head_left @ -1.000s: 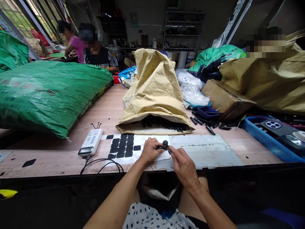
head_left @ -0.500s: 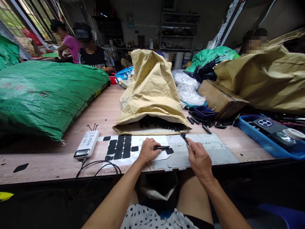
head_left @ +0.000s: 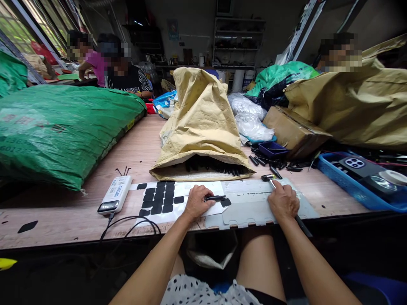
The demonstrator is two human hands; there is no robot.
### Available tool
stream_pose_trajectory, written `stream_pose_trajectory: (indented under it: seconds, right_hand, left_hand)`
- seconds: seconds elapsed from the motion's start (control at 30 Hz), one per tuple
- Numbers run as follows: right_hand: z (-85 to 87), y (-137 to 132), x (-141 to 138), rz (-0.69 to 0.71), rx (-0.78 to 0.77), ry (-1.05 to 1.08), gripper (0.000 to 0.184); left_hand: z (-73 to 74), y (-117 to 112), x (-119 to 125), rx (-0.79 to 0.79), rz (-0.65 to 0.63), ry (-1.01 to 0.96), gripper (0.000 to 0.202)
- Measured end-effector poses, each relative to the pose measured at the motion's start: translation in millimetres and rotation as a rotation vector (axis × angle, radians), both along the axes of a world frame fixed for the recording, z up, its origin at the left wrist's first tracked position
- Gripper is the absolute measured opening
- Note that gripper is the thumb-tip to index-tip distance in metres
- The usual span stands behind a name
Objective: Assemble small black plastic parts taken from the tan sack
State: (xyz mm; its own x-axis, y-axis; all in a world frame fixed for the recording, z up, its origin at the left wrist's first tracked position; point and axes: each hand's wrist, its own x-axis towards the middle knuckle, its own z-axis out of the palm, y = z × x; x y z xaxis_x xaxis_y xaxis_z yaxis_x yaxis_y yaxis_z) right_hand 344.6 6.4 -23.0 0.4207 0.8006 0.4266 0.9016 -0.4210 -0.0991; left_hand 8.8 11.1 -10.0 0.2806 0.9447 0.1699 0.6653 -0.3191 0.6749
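Observation:
My left hand (head_left: 197, 201) pinches a slim black pen-like piece (head_left: 218, 198), resting on a white sheet (head_left: 182, 215) near the table's front edge. Beside its tip lies one black rounded square (head_left: 226, 202); rows of similar black squares (head_left: 158, 198) cover the sheet to the left. My right hand (head_left: 284, 201) is closed around a small hammer (head_left: 304, 227). The dark head points away from me over the grey flat board (head_left: 246, 212), and the handle sticks out past my wrist. Whether the head touches the board, I cannot tell.
A tan sack (head_left: 203, 123) opens toward me, dark pieces inside. The left side holds a large green sack (head_left: 63, 131) and a white power bank (head_left: 115, 194) with a cable. Loose black pieces (head_left: 273, 163), a cardboard box (head_left: 294, 129) and a blue basket (head_left: 356, 190) are right.
My right hand has moved right and toward me, turning the hammer so that its handle now shows below the wrist. My left hand stays in place with the black piece.

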Motion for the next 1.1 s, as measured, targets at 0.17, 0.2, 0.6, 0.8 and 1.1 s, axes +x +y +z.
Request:
stream_pose_trajectory:
  seconds: [0.17,0.2,0.6,0.8,1.1]
  right_hand:
    - [-2.0,-0.6,-1.1,0.016,0.017,-0.030,0.034]
    - [-1.8,-0.4,-0.9,0.015,0.018,-0.030,0.034]
    - [-1.9,-0.3,-1.6,0.016,0.021,-0.051,0.035]
    - [-1.8,0.2,-2.5,0.015,0.008,-0.044,0.036]
    - [-3.4,0.7,-1.4,0.019,0.022,-0.037,0.035]
  left_hand:
    - [3.4,-0.8,0.0,-0.013,0.006,-0.023,0.013]
    - [3.6,-0.9,-0.1,-0.015,0.006,-0.028,0.013]
    - [1.8,0.9,-3.1,-0.026,-0.020,-0.019,0.022]
    - [2.5,0.3,-2.4,-0.019,-0.022,0.010,0.028]
    - [-1.6,1.7,-2.1,0.008,-0.020,0.031,0.033]
